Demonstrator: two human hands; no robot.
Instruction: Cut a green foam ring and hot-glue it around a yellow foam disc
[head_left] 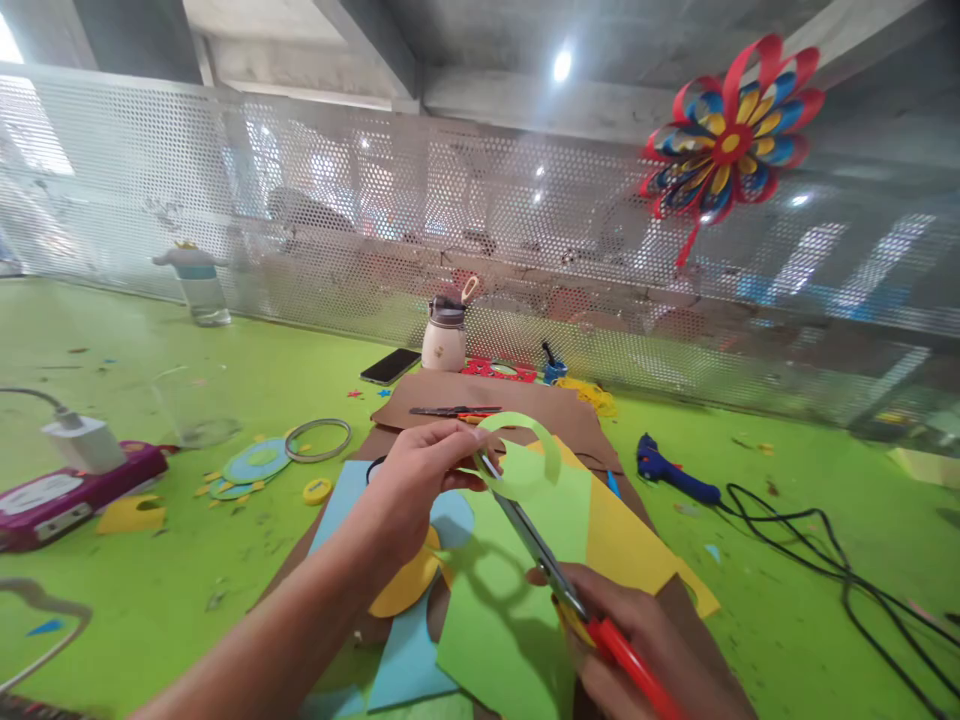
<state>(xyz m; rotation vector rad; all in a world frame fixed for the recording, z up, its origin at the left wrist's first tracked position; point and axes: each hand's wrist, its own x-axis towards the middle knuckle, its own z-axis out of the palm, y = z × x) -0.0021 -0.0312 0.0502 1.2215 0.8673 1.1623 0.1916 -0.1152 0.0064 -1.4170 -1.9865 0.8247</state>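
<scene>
Head view shows your left hand (416, 480) at the middle of the scene, fingers pinched shut on a green paper piece (517, 465) that curls up into a loop above the sheets. Your right hand (637, 640) sits near and to the right, fingers wrapped shut around the red handles of the scissors (544, 555). Their blades run up and left from that hand to the green piece, with the tips right at its lower edge, just beside your left fingertips.

Below the hands lies a green sheet (502, 620) with a curved cut-out, over a yellow sheet (630, 545) to its right and a blue sheet (409, 665) to its left. All of them rest on brown card (465, 392) laid on the green table (112, 600). A second pair of scissors (454, 411) lies on the far part of the card.

Farther off stand a white bottle (444, 335) and a phone (390, 366). To the right, a blue glue gun (671, 472) lies with its black cable (810, 560) trailing near. At the left sit a purple device (75, 495) and a metal ring (318, 440). A paper flower (731, 130) hangs on the mesh fence (300, 200) at far right.
</scene>
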